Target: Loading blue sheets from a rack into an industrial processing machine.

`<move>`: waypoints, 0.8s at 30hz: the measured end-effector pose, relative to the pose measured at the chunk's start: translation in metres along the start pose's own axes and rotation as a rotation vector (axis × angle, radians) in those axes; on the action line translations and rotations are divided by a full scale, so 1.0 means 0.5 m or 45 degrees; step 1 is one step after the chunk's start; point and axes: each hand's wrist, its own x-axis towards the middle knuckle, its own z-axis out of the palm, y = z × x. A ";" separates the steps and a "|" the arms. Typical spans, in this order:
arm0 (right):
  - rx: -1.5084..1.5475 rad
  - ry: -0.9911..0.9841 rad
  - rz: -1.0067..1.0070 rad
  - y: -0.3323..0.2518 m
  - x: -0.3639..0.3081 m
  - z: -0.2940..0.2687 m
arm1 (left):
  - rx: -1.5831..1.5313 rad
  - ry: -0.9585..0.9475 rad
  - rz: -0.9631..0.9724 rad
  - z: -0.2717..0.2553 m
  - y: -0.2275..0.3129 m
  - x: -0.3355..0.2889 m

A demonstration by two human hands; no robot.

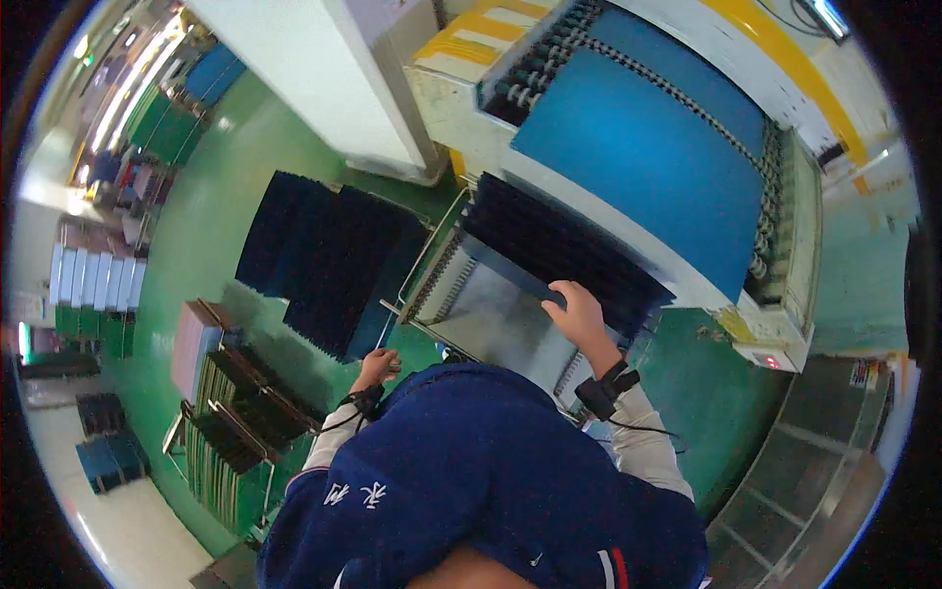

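A wheeled-looking metal rack (432, 278) stands in front of me, with a row of dark blue sheets (549, 250) set on edge along its far side. My right hand (579, 316) hovers over the rack beside the nearest sheet, thumb and fingers apart, holding nothing; whether a fingertip touches the sheet, I cannot tell. Low on the left, the fingers of my left hand (377, 367) curl at the lower end of a thin pale rod (384, 334) by the rack's corner. A second batch of dark sheets (329, 255) stands to the left of the rack.
Beyond the rack, a roller conveyor machine (785, 216) carries large blue panels (628, 147). A white pillar (334, 79) rises at its left. Racks of boards (221, 422) stand at lower left on the green floor (221, 187). Grey framed panels (800, 461) lie at right.
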 end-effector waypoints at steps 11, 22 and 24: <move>-0.521 -0.296 0.117 0.039 0.062 0.077 | 0.163 0.220 0.033 0.016 -0.012 -0.068; -0.532 -0.192 -0.023 0.048 0.067 0.080 | 0.448 0.220 0.009 0.038 -0.137 -0.191; -0.519 -0.151 -0.042 0.029 0.056 0.076 | 0.434 0.212 0.037 0.031 -0.170 -0.168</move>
